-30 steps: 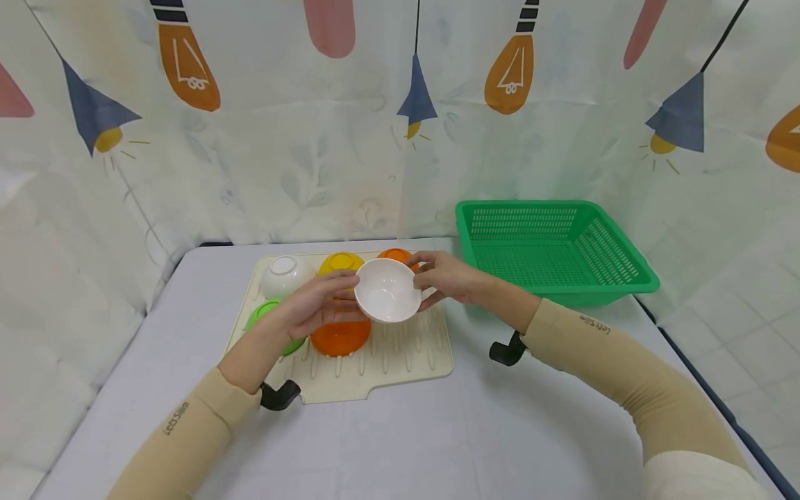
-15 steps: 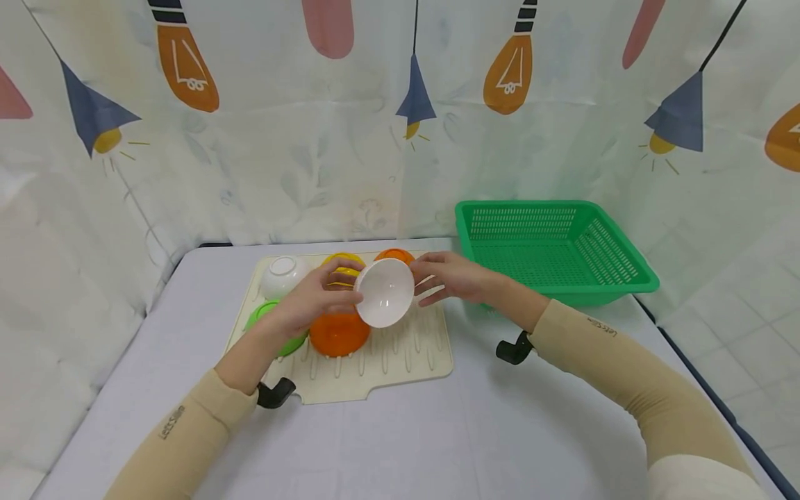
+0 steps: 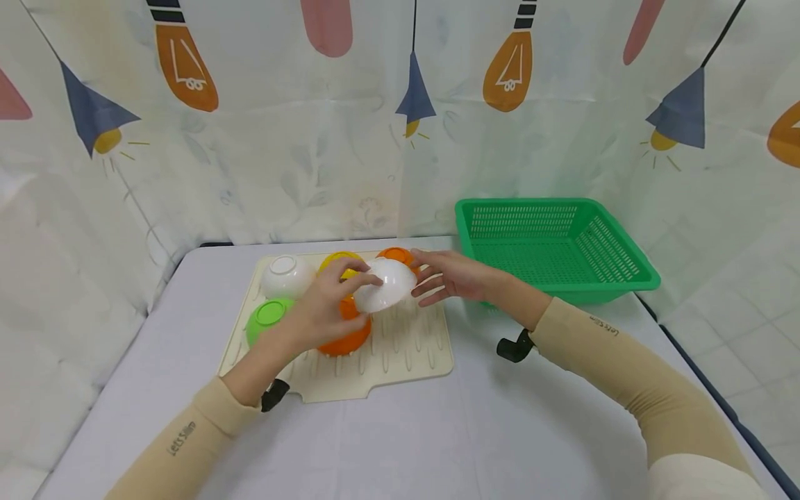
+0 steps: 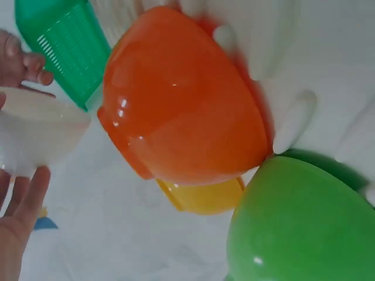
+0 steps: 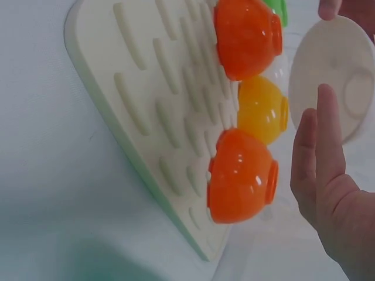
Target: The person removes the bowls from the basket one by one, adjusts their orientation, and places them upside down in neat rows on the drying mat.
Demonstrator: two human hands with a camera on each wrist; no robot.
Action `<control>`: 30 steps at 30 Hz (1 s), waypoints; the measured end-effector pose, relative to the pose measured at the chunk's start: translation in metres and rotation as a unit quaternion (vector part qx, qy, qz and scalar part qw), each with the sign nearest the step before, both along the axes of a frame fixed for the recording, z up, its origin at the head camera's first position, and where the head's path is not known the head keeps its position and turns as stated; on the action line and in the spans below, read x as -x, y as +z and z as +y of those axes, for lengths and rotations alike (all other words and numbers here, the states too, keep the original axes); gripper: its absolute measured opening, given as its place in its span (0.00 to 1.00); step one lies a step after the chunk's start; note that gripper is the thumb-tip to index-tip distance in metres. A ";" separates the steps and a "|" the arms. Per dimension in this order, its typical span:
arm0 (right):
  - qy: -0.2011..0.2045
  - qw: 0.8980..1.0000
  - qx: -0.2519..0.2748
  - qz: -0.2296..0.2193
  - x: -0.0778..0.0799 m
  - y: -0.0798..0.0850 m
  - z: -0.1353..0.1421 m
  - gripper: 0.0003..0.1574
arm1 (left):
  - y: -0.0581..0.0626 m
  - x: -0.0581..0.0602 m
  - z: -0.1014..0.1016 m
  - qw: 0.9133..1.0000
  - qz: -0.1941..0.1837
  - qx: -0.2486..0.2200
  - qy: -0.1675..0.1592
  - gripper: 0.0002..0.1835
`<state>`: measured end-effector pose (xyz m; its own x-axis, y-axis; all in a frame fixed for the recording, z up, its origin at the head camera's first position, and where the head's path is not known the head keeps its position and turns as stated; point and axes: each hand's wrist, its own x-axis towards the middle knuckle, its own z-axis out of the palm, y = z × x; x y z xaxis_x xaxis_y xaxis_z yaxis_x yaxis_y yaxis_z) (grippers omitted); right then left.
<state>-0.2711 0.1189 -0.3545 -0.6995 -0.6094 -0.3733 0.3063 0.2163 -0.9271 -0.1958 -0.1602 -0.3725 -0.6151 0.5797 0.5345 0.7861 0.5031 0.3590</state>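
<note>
Above a cream drying mat (image 3: 406, 357), my left hand (image 3: 321, 305) holds a white bowl (image 3: 392, 286) between thumb and fingers. The bowl is tilted, its outer side towards the head camera; a foot ring shows faintly in the right wrist view. At the bowl's right edge is my right hand (image 3: 459, 276), its fingers mostly straight; I cannot tell whether they touch it. On the mat, several bowls rest upside down: another white bowl (image 3: 286, 276), a green bowl (image 3: 270, 316), a yellow bowl (image 3: 337, 260), a back orange bowl (image 3: 398, 254) and a front orange bowl (image 3: 350, 338), partly hidden by my left hand.
A green plastic basket (image 3: 562, 288) with slotted sides stands at the back right of the table (image 3: 406, 444), beside the mat. Behind the table hangs a printed curtain (image 3: 350, 160).
The white bowl has turned from its inside facing the head camera to its outer side showing. My left hand has rotated with it; the right fingers have loosened and drawn slightly right.
</note>
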 end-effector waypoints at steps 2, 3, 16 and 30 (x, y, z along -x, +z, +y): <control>0.004 1.000 -0.003 0.001 0.000 0.001 -0.001 0.39 | -0.001 -0.001 0.003 0.997 0.066 0.034 -0.009 0.28; 0.008 1.000 -0.003 0.002 -0.001 0.002 -0.001 0.38 | -0.002 -0.001 0.004 0.995 0.092 0.046 -0.015 0.29; 0.024 0.999 -0.020 0.022 -0.008 0.006 -0.004 0.34 | -0.002 -0.004 0.015 0.952 0.259 0.155 -0.048 0.26; -0.007 0.997 -0.055 0.044 -0.011 0.004 -0.004 0.35 | -0.005 -0.005 0.023 0.942 0.274 0.185 -0.056 0.28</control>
